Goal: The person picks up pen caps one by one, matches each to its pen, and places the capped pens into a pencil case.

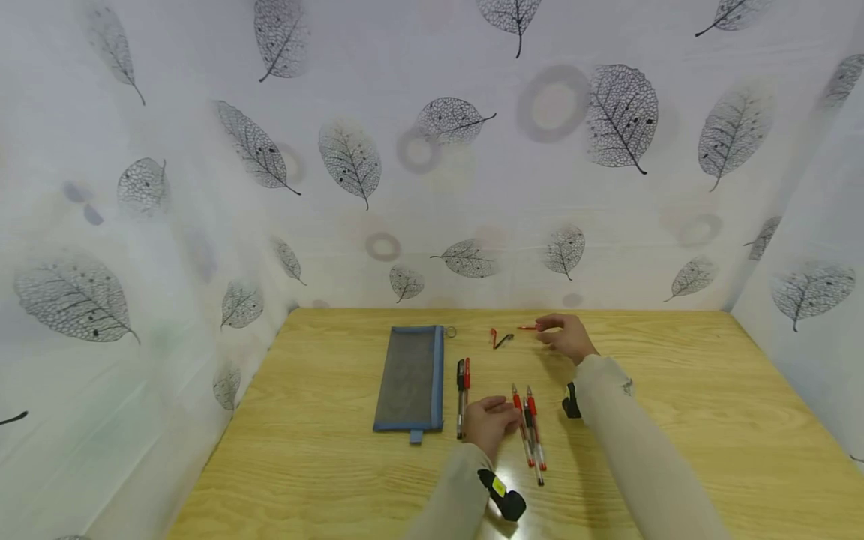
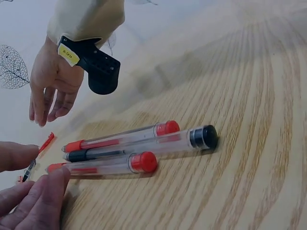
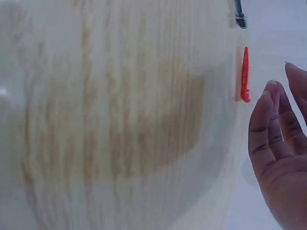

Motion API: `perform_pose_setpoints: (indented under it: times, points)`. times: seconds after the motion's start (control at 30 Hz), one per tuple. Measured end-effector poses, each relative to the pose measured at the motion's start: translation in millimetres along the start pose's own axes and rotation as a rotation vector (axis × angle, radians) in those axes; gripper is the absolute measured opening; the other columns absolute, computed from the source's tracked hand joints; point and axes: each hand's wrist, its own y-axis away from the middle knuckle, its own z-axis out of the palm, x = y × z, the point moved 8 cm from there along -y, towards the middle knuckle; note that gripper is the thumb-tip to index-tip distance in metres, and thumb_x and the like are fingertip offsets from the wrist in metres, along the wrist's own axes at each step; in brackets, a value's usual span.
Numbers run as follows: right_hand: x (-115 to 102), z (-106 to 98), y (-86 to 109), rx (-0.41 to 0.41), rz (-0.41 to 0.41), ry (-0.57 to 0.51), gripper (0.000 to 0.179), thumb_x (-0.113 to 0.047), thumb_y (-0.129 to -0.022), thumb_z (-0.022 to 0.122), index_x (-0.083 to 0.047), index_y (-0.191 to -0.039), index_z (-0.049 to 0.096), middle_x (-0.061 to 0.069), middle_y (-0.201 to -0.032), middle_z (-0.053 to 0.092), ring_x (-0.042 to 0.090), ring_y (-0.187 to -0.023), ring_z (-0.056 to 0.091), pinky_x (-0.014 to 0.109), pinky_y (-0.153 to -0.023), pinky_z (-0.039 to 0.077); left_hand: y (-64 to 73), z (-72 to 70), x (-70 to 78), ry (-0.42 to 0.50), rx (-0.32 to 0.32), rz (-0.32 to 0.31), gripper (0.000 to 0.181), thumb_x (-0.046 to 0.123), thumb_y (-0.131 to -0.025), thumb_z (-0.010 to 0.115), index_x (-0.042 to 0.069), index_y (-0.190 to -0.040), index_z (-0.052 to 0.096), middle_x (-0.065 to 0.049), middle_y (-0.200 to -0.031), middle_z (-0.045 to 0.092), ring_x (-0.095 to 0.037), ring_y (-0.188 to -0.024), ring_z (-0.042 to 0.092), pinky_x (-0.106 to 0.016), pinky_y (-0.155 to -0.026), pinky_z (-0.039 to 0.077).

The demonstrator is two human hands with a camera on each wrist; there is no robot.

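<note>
My left hand (image 1: 491, 426) is beside three uncapped gel pens. In the left wrist view its parted thumb and fingers (image 2: 55, 184) are right at the tip end of the nearest red pen (image 2: 110, 165). The black pen (image 2: 148, 146) lies in the middle, with another red pen (image 2: 120, 136) beyond it. My right hand (image 1: 568, 337) is near the table's far edge, next to a red pen cap (image 1: 527, 327). In the right wrist view that cap (image 3: 245, 76) lies just off the fingertips, and nothing is held. A black cap (image 1: 503, 341) and another red cap (image 1: 493, 337) lie to its left.
A grey mesh pouch (image 1: 408, 379) with blue edging lies left of the pens, its metal ring (image 1: 451, 331) at the top corner. Between pouch and left hand are a capped black pen (image 1: 460, 390) and a capped red pen (image 1: 467, 373). Leaf-printed cloth (image 1: 472, 187) walls the wooden table (image 1: 304, 420).
</note>
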Motion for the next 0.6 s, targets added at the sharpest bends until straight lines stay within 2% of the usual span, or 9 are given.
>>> perform_pose_setpoints:
  times: [0.13, 0.33, 0.6]
  points:
    - [3.5, -0.4, -0.6, 0.022, 0.018, 0.003, 0.043, -0.005, -0.095, 0.06, 0.011, -0.133, 0.049, 0.031, -0.134, 0.047, 0.042, -0.104, 0.058, 0.045, -0.081, 0.053, -1.4, -1.4, -1.7, -0.004, 0.021, -0.024, 0.033, -0.012, -0.077, 0.072, -0.012, -0.108, 0.064, -0.016, -0.088, 0.068, -0.02, -0.073, 0.069, -0.031, -0.064, 0.058]
    - [12.7, 0.1, -4.3, 0.016, 0.026, 0.027, 0.044, -0.007, -0.095, 0.059, 0.008, -0.135, 0.048, 0.029, -0.14, 0.043, 0.04, -0.104, 0.06, 0.037, -0.076, 0.053, -5.3, -2.3, -5.0, -0.082, 0.047, -0.035, 0.028, -0.011, -0.077, 0.071, -0.008, -0.105, 0.066, -0.012, -0.085, 0.067, -0.019, -0.071, 0.068, -0.029, -0.061, 0.057]
    - [18.0, 5.4, -10.8, -0.048, 0.0, 0.018, 0.052, -0.006, -0.097, 0.056, 0.007, -0.143, 0.036, 0.028, -0.146, 0.036, 0.044, -0.116, 0.052, 0.043, -0.085, 0.051, -9.4, -1.7, -7.1, -0.184, 0.076, -0.029, 0.026, -0.006, -0.075, 0.076, 0.0, -0.099, 0.069, -0.008, -0.081, 0.065, -0.016, -0.068, 0.066, -0.028, -0.061, 0.056]
